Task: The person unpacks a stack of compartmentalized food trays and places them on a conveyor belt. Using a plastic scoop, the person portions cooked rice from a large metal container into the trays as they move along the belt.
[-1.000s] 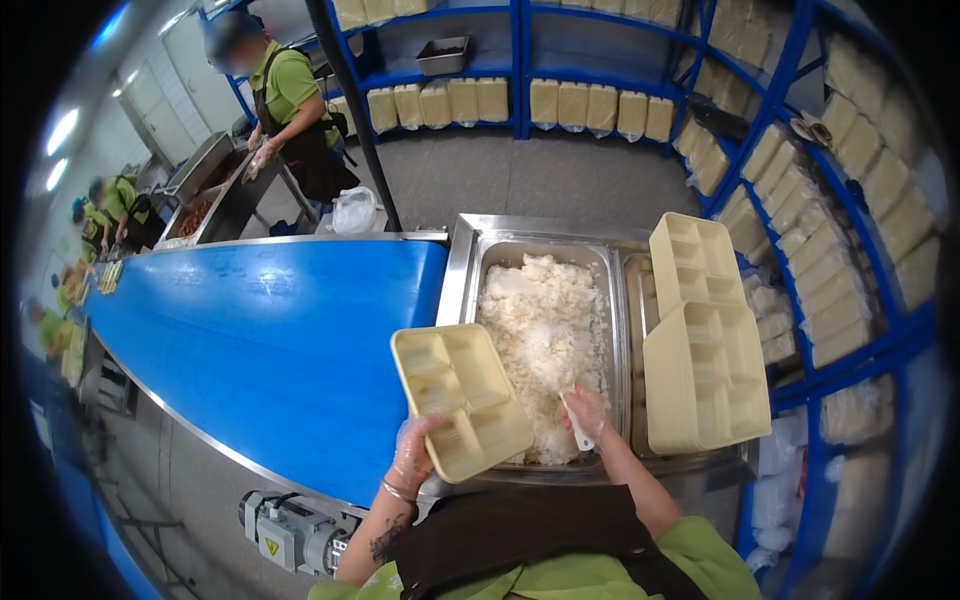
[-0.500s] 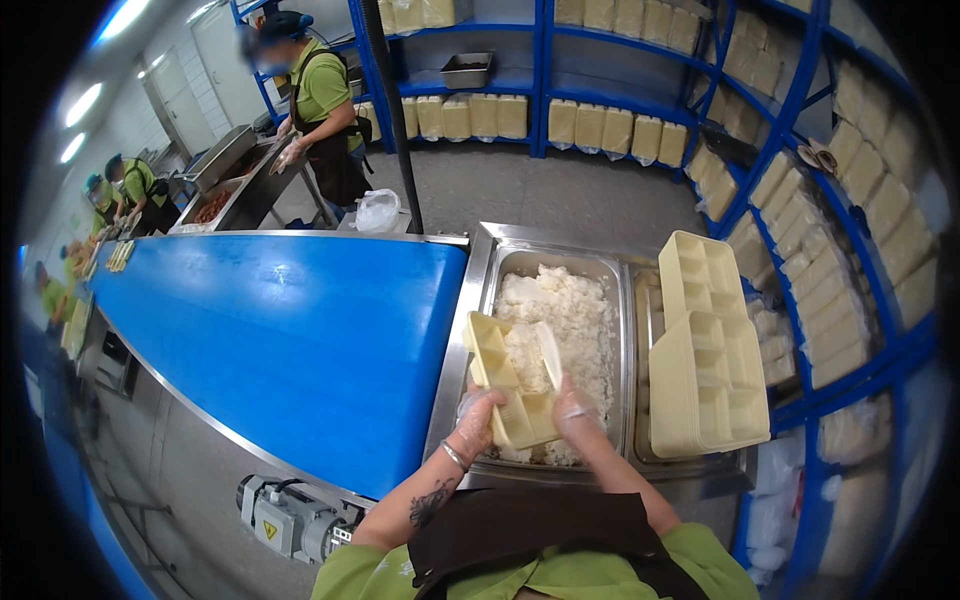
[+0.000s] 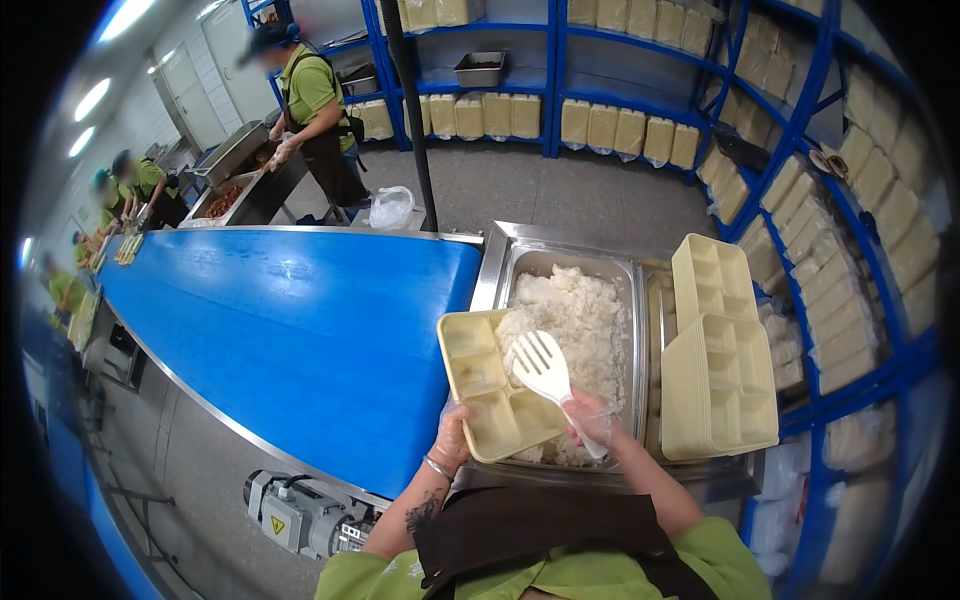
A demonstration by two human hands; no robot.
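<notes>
A pale yellow compartment tray (image 3: 490,428) is gripped at its lower left edge by my left hand (image 3: 453,432). It is held over the left side of a steel pan (image 3: 637,350) full of white rice (image 3: 580,300). My right hand (image 3: 592,420), in a clear glove like the left, is closed around the handle of a white slotted serving spoon (image 3: 545,372). The spoon's head lies over the tray's right side, its slots pointing up and left. White rice shows beside it; whether that rice sits inside the tray I cannot tell.
Stacked compartment trays (image 3: 715,390) stand right of the pan. A blue conveyor belt (image 3: 300,330) runs off to the left, with a motor (image 3: 300,515) below its near edge. Co-workers (image 3: 318,110) stand along its far side. Blue shelving (image 3: 790,130) with wrapped trays lines the right and back.
The tray has swung left and turned its compartments up toward me. In my right hand, the spoon has rotated from edge-on to showing its broad slotted face.
</notes>
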